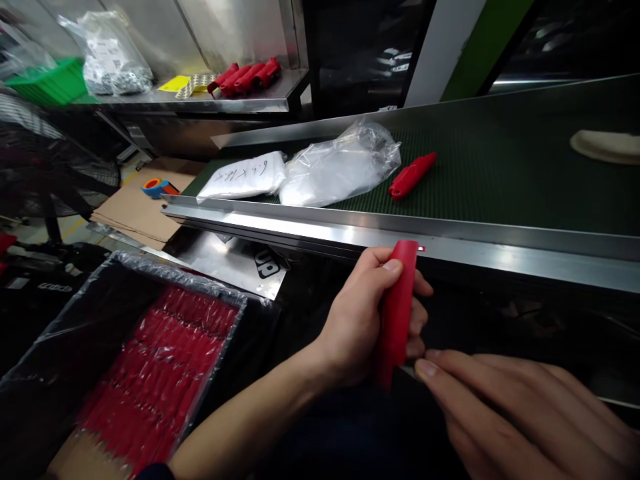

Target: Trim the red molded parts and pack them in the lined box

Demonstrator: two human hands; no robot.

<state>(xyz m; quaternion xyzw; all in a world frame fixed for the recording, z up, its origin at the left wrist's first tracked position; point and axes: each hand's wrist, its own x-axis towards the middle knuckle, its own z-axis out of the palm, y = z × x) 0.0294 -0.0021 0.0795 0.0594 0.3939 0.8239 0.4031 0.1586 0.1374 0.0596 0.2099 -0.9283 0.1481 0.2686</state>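
Observation:
My left hand (360, 320) is closed around a red plastic sleeve (397, 313), held upright just below the conveyor's metal rail (450, 243). A small metal tip shows at the sleeve's top end. My right hand (520, 407) reaches in from the lower right, its fingertips pinched at the sleeve's bottom end on a thin metal piece that is mostly hidden. Another red sleeve (413, 175) lies on the green conveyor belt (500, 173).
Two plastic bags (300, 175) lie on the belt's left end. A black box lined with plastic (145, 373) holds several red sleeves at lower left. More red sleeves (245, 77) sit on a steel shelf behind. A fan (45, 160) and cardboard (135, 207) stand left.

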